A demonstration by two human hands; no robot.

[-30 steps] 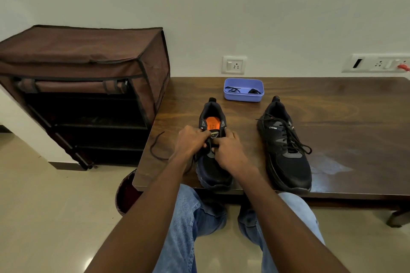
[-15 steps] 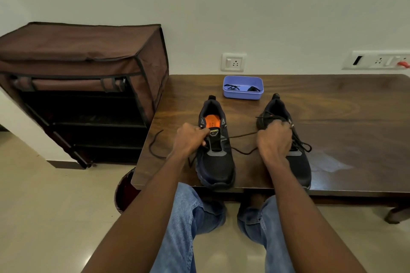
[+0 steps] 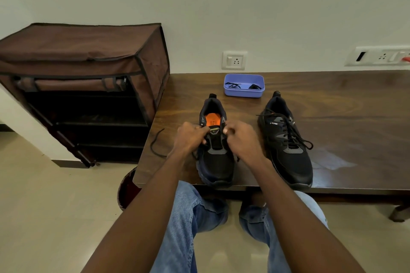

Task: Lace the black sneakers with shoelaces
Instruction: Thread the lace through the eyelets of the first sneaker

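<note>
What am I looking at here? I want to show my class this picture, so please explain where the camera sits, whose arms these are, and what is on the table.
The camera is worn on a person's head and looks forward and down, so the two arms are the wearer's own. No machine is involved. The left hand and right hand work at the eyelets of the left sneaker, whose orange insole shows. Both appear to pinch its shoelace, one end of which trails over the wooden table. Beside it stands the right sneaker, already laced. Behind them a purple tray holds some dark laces. A brown fabric shoe rack stands left of the table.
</note>
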